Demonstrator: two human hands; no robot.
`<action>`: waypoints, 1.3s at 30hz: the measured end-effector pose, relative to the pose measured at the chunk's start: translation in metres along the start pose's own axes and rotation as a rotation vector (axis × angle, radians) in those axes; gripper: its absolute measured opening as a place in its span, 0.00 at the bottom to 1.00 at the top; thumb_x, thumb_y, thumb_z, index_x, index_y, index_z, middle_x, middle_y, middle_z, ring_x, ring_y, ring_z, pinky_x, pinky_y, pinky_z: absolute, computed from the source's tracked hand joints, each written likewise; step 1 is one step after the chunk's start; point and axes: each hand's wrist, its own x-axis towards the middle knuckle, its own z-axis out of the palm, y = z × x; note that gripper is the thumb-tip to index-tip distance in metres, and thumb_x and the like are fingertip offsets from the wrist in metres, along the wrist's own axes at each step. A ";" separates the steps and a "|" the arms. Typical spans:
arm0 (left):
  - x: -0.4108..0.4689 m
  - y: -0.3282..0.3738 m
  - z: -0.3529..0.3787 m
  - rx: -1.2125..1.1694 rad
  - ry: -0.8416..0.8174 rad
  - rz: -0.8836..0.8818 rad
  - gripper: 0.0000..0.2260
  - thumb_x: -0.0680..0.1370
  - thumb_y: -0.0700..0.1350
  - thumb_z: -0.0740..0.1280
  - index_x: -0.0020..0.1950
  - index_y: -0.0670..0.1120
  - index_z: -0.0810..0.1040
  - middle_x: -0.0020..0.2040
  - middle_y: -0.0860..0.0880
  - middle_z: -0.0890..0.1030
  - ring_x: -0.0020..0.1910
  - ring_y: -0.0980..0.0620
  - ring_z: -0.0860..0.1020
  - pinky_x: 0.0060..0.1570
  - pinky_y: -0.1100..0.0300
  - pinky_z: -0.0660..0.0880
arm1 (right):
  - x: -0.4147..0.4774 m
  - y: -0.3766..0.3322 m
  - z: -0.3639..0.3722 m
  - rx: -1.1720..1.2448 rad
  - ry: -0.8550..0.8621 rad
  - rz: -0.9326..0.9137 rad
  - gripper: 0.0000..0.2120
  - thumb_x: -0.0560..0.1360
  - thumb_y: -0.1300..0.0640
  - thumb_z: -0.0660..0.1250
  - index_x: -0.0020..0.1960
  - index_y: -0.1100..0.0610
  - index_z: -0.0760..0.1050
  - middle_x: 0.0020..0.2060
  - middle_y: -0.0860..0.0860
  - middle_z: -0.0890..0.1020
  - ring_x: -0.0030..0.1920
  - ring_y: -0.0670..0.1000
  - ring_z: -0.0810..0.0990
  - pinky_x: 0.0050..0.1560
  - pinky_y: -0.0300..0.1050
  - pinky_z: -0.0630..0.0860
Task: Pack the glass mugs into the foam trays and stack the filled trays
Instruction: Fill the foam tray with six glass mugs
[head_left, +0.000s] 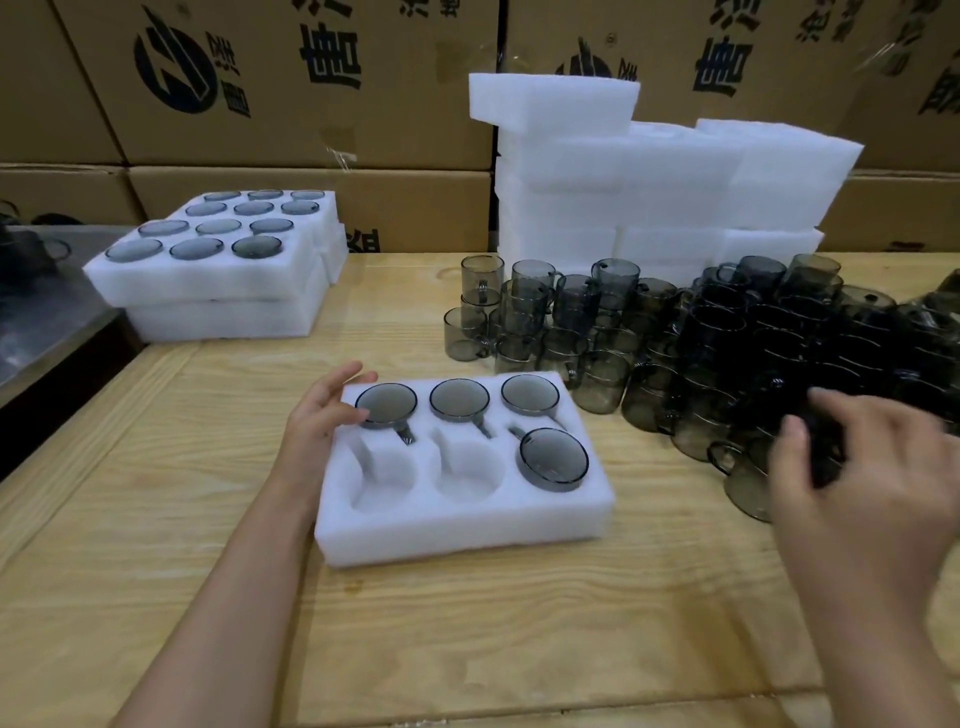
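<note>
A white foam tray (467, 535) lies in front of me on the wooden table. Smoky glass mugs fill its three far pockets and the near right pocket (553, 460); the near left and near middle pockets are empty. My left hand (324, 415) rests open on the tray's far left corner, fingers touching the far left mug (387, 404). My right hand (862, 483) is curled over a dark mug (821, 457) at the edge of the big pile of loose mugs (701, 353) on the right. Whether it lifts the mug I cannot tell.
Filled trays (208, 280) are stacked at the far left of the table. Empty foam trays (649, 192) are piled behind the mugs. Cardboard boxes (285, 88) form a wall at the back. A metal surface (47, 312) adjoins the table's left edge.
</note>
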 end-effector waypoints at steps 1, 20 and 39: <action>0.000 0.000 0.000 0.001 -0.001 -0.002 0.23 0.73 0.26 0.55 0.64 0.41 0.72 0.60 0.46 0.76 0.46 0.50 0.79 0.42 0.59 0.75 | 0.006 0.012 -0.001 -0.033 -0.035 0.062 0.18 0.78 0.48 0.57 0.61 0.58 0.73 0.55 0.60 0.74 0.54 0.67 0.72 0.55 0.61 0.69; 0.001 -0.005 -0.002 -0.114 0.031 -0.027 0.17 0.75 0.31 0.58 0.61 0.43 0.75 0.61 0.45 0.78 0.46 0.50 0.81 0.45 0.55 0.76 | 0.051 0.046 0.029 -0.308 -0.344 0.103 0.09 0.73 0.59 0.67 0.51 0.64 0.77 0.52 0.64 0.73 0.55 0.67 0.66 0.53 0.67 0.69; 0.003 -0.006 -0.002 -0.136 0.026 -0.029 0.16 0.75 0.32 0.58 0.58 0.44 0.76 0.58 0.46 0.78 0.48 0.48 0.80 0.47 0.54 0.76 | 0.045 0.010 0.023 -0.034 -0.414 0.112 0.08 0.76 0.59 0.66 0.50 0.63 0.77 0.49 0.60 0.77 0.55 0.63 0.69 0.55 0.54 0.65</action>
